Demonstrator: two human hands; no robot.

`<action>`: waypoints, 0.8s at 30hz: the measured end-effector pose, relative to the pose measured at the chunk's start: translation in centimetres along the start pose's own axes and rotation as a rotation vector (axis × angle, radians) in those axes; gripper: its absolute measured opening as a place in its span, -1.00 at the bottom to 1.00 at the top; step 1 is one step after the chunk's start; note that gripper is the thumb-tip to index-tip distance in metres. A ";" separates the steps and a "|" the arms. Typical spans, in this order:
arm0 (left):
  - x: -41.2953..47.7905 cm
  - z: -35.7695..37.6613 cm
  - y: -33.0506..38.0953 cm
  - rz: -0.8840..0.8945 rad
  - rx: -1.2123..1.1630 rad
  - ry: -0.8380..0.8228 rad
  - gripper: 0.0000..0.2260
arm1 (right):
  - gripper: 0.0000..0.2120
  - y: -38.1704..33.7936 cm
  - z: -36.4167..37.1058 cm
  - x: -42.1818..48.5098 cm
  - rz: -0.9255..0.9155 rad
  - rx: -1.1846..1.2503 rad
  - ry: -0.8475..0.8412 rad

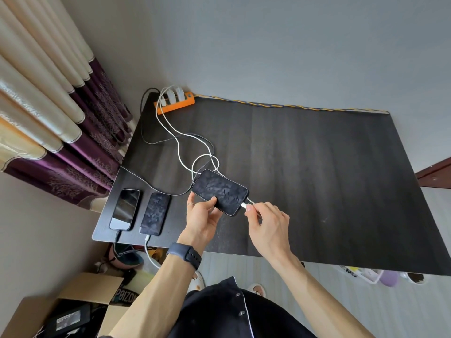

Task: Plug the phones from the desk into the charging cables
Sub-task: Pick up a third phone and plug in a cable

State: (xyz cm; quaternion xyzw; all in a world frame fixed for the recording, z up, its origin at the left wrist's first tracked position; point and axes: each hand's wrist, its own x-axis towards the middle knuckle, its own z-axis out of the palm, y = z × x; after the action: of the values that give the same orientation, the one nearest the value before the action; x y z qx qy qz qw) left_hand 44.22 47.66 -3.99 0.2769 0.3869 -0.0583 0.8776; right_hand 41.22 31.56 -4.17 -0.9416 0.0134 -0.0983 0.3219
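My left hand (203, 214) holds a dark phone (220, 191) above the black desk (317, 172), thumb on its screen. My right hand (267, 222) pinches the white plug of a charging cable (244, 205) at the phone's lower end; the plug touches the port area. Two more phones lie flat at the desk's left front corner: a glossy one (125, 209) with a dark cable at its bottom, and a darker one (155, 213) with a white cable at its bottom. All cables run to an orange power strip (174, 102) at the back left.
Loose white and dark cables (185, 147) loop across the desk's left half. Curtains (48, 118) hang at the left. A cardboard box (83, 303) with a power adapter sits on the floor below the desk's left corner.
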 end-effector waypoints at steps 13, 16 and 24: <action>2.3 -5.1 0.1 -0.149 0.466 0.011 -0.36 | -0.67 3.5 3.1 -1.4 1.360 0.958 -0.619; 3.3 -6.6 0.0 -0.185 0.789 0.046 -0.34 | -0.78 4.0 4.8 -1.6 1.321 0.965 -0.568; 8.7 -10.0 0.1 -0.076 1.128 0.125 -0.31 | -0.84 4.3 8.6 -1.4 1.127 0.609 -0.663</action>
State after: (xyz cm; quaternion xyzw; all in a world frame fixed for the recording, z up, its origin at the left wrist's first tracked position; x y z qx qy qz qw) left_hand 43.83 53.98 -15.62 0.6916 0.3568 -0.2711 0.5665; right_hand 41.65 33.48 -13.71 -0.6404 0.3707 0.3744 0.5588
